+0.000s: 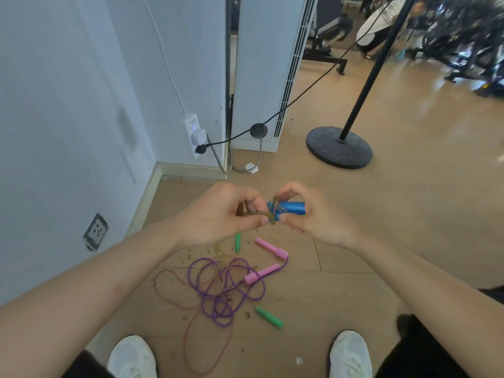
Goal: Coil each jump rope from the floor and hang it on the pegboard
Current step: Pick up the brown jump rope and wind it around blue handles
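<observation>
Now both hands pinch olive cord [261, 214] wound round a blue handle [290, 208], left hand [218, 214] and right hand [316, 214] together above the floor [381, 227], over the purple rope [226, 287] and red rope [191, 336].

Tangled purple rope [226, 290], pink handles [268, 261], green handle [269, 317] clutter floor [381, 241] between shoes; wall [68, 132] close left; stand base [339, 147] ahead right; bare floor between.

blue handle [289, 208]: left end hidden by fingers [285, 218] | olive cord [261, 214]: partly covered by left hand [218, 214] | far gym: blurred | shoes [132, 357]: cropped at bottom edge
</observation>
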A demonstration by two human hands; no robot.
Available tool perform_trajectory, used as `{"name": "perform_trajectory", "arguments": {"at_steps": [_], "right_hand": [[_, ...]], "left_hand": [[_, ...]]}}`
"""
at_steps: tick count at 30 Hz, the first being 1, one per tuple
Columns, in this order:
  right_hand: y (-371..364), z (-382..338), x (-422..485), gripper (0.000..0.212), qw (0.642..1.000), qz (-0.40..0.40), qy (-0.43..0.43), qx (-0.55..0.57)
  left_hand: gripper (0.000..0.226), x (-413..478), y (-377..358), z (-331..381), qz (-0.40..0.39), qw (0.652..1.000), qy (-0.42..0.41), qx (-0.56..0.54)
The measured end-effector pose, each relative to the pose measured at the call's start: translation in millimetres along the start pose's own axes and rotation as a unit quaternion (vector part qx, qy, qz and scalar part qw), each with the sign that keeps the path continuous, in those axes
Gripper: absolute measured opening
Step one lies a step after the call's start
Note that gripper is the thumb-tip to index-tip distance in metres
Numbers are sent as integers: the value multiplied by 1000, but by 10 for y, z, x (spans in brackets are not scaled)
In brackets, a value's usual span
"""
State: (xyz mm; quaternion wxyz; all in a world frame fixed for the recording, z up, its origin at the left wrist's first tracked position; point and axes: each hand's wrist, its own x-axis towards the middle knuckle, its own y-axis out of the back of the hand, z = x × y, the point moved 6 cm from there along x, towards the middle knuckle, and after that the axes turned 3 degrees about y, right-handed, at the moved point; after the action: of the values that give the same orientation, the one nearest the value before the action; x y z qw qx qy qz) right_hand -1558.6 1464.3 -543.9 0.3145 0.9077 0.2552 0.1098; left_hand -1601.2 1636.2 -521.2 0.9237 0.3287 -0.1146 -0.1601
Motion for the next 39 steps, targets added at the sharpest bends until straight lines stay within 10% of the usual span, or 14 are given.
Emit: {"name": "perform_trajectory", "arguments": {"at_steps": [10,22,28,39], "right_hand": [[-274,-218,-142,24,977,-172,0,126],[-72,-272,-70,50,957,-89,8,275],[47,-262,-47,28,943,-39,4,329],[-114,-206,-25,22,942,-21,-100,320]], "left_hand": [[14,89,122,-53,57,998,-5,-7],[7,143,244,-270,60,987,60,-137],[13,35,333,-176,100,982,67,-146],[69,19,-21,168,0,996,-72,-44]]}}
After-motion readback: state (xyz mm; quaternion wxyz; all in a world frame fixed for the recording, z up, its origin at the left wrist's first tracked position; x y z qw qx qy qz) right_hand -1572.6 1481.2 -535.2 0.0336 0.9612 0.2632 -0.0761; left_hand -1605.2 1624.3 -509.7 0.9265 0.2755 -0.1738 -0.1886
